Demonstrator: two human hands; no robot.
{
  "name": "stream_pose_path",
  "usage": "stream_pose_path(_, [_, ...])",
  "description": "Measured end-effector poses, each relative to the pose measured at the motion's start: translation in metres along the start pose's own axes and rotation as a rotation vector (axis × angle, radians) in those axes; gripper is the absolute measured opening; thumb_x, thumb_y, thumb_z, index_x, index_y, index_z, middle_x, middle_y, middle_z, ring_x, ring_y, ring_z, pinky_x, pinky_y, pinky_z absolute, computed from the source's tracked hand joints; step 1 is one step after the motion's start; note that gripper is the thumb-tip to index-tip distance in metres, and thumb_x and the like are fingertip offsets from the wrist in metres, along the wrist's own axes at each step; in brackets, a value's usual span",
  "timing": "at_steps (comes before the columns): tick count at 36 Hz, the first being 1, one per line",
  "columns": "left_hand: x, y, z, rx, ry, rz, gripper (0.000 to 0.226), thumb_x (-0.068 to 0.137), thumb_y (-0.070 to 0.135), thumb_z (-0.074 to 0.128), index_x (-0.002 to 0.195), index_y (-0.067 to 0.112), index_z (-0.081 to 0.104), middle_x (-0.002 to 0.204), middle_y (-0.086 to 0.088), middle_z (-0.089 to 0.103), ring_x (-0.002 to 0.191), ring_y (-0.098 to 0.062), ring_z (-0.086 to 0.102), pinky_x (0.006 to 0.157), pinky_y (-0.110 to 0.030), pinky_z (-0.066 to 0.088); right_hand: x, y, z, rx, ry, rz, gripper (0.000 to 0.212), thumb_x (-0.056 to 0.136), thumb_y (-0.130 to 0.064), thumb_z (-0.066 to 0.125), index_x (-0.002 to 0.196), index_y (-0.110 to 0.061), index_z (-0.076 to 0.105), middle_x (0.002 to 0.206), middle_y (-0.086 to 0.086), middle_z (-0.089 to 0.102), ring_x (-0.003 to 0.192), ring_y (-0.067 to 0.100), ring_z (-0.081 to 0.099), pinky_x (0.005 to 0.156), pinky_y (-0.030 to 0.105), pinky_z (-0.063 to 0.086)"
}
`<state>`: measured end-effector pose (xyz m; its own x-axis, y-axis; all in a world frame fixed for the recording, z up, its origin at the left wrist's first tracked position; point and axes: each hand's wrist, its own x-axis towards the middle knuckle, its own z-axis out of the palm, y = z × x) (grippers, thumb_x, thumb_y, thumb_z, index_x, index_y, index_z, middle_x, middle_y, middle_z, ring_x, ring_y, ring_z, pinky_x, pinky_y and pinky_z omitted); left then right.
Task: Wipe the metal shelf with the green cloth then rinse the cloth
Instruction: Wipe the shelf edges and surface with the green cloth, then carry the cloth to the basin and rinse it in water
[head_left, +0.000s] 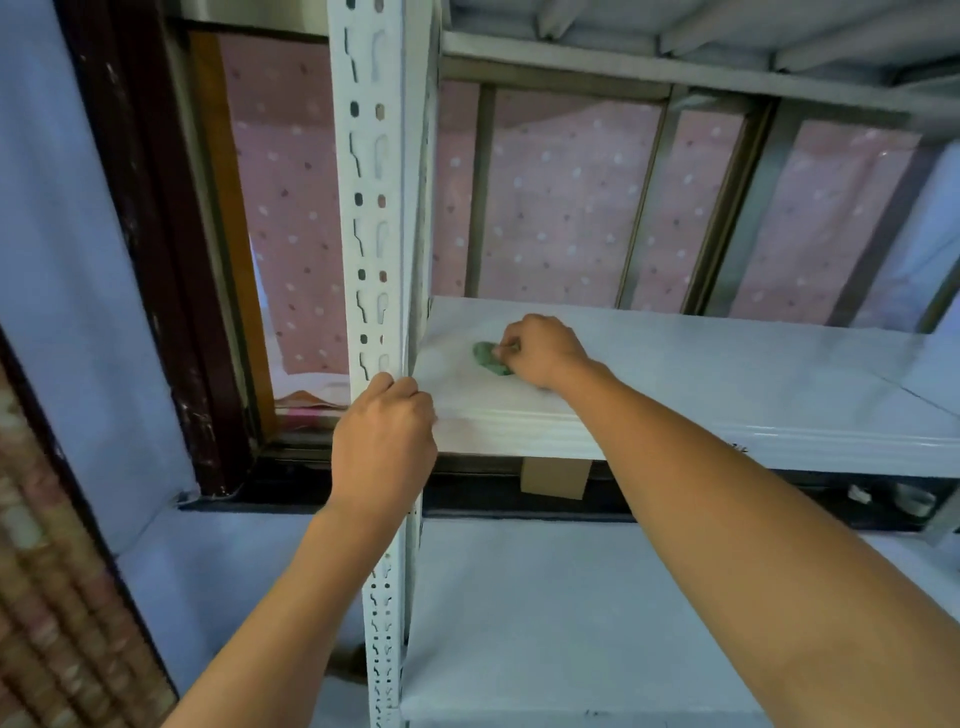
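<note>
The right hand curls its fingers round the bunched cloth, pressed on the shelf and poking out left of them. The left hand grips the post, fingers closed. So small a wad may skip patches, or slip out under a hard push.

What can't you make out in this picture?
All in the head view:
1. Most of the cloth: covered by the right hand.
2. Fingertips of the left hand: curled behind the post.
3. Top of the cardboard box: hidden by the shelf edge.
4. The small white things below: too dim to name.
5. The shelf's right end: cut off by the frame.
</note>
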<state>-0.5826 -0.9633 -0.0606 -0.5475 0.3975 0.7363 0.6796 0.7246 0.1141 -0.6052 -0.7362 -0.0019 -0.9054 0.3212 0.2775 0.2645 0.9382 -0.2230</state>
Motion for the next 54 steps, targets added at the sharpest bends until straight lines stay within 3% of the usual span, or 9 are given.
stream_pose_path(8, [-0.001,0.014,-0.008,0.096,-0.132,-0.041,0.016,0.07,0.001,0.074,0.061,0.008,0.065,0.063,-0.001,0.056,0.064,-0.021,0.052,0.046,-0.028,0.041,-0.063,0.014,-0.019,0.054,0.021,-0.014,0.028,0.096,-0.039,0.057,0.105,-0.019,0.075,0.105,0.003,0.06,0.095,0.024,0.059,0.082,0.036,0.05])
stream_pose_path(14, [0.003,0.061,-0.002,-0.071,-0.069,0.011,0.02,0.085,0.027,0.07,0.1,0.016,0.073,0.093,-0.001,0.069,0.089,-0.024,0.062,0.071,-0.036,0.054,-0.086,0.028,-0.031,0.072,0.0,-0.053,0.025,0.096,-0.038,0.059,0.105,-0.02,0.074,0.104,0.001,0.06,0.094,0.023,0.058,0.081,0.035,0.049])
stream_pose_path(22, [0.04,0.15,0.03,-0.192,-0.133,0.127,0.033,0.087,0.013,0.064,0.12,0.017,0.065,0.109,-0.002,0.067,0.095,-0.024,0.058,0.075,-0.038,0.052,-0.11,0.084,-0.058,0.055,-0.046,-0.073,0.017,0.091,-0.022,0.063,0.106,-0.02,0.072,0.095,0.001,0.063,0.083,0.024,0.06,0.068,0.035,0.048])
stream_pose_path(29, [0.053,0.253,0.051,-0.311,-0.284,0.179,0.024,0.089,0.041,0.064,0.108,0.028,0.073,0.101,0.003,0.071,0.093,-0.02,0.06,0.078,-0.039,0.052,-0.134,0.21,-0.089,0.052,-0.007,-0.019,0.024,0.096,-0.034,0.057,0.112,-0.025,0.073,0.103,-0.001,0.06,0.09,0.023,0.059,0.079,0.037,0.054])
stream_pose_path(39, [0.069,0.403,0.093,-0.325,-0.331,0.206,0.02,0.085,0.027,0.069,0.104,0.021,0.071,0.097,0.003,0.066,0.089,-0.019,0.06,0.077,-0.034,0.051,-0.179,0.343,-0.127,-0.03,0.004,-0.032,0.03,0.098,-0.043,0.051,0.114,-0.025,0.069,0.099,0.0,0.051,0.087,0.023,0.056,0.08,0.042,0.054])
stream_pose_path(43, [0.08,0.45,0.104,-0.377,-0.351,0.248,0.009,0.083,0.023,0.068,0.089,0.023,0.074,0.082,0.005,0.068,0.077,-0.018,0.06,0.066,-0.031,0.048,-0.192,0.396,-0.147,0.003,-0.067,-0.028,0.038,0.096,-0.05,0.046,0.119,-0.027,0.066,0.104,0.001,0.05,0.089,0.024,0.056,0.084,0.045,0.052])
stream_pose_path(48, [0.109,0.487,0.118,-0.546,-0.316,0.191,0.008,0.079,0.015,0.073,0.082,0.022,0.076,0.078,0.011,0.07,0.075,-0.014,0.062,0.072,-0.031,0.051,-0.206,0.453,-0.165,0.117,-0.12,-0.075,0.049,0.087,-0.036,0.067,0.133,-0.028,0.052,0.115,0.003,0.052,0.1,0.023,0.057,0.089,0.041,0.05])
stream_pose_path(51, [0.129,0.506,0.125,-0.643,-0.313,0.158,0.007,0.078,0.013,0.077,0.08,0.02,0.077,0.078,0.011,0.072,0.077,-0.01,0.065,0.073,-0.016,0.047,-0.204,0.477,-0.178,0.229,-0.011,-0.036,0.061,0.087,-0.031,0.071,0.142,-0.026,0.045,0.126,0.002,0.059,0.106,0.022,0.059,0.088,0.036,0.052])
stream_pose_path(54, [0.147,0.522,0.129,-0.794,-0.342,0.035,0.005,0.08,0.015,0.077,0.081,0.02,0.078,0.078,0.007,0.073,0.075,-0.007,0.065,0.062,-0.006,0.041,-0.193,0.494,-0.195,0.362,0.063,-0.013,0.048,0.088,-0.029,0.072,0.133,-0.024,0.055,0.113,-0.002,0.066,0.096,0.016,0.062,0.081,0.03,0.052])
